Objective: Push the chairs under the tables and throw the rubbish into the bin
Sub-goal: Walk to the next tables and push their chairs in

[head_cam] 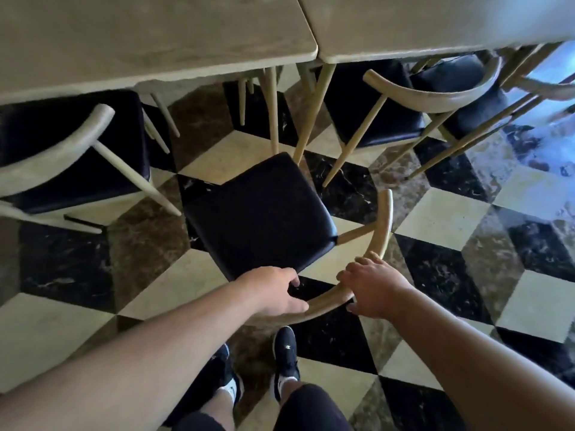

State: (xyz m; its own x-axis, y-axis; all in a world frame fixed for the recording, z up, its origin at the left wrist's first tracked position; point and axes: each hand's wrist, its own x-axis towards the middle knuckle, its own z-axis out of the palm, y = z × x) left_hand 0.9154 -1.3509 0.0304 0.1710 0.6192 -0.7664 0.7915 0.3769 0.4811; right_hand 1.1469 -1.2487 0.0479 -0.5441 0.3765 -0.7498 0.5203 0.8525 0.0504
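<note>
A person stands over a wooden chair (261, 213) with a black seat, on a chequered marble floor (441, 219), its front corner just short of the two counters. At far left a neighbouring chair (71, 150) sits partly under the left counter (155, 42). The left hand (273, 290) is wrapped around the curved backrest (367, 262); the right hand (370, 284) grips the same rail just beside it. The chair is turned at an angle and points at the gap where the left counter meets the right counter (435, 26). Pushed as it stands, its seat corner would likely strike the counter legs (298, 116) or wedge against the chair at right (401, 101). No rubbish or bin is in view.
</note>
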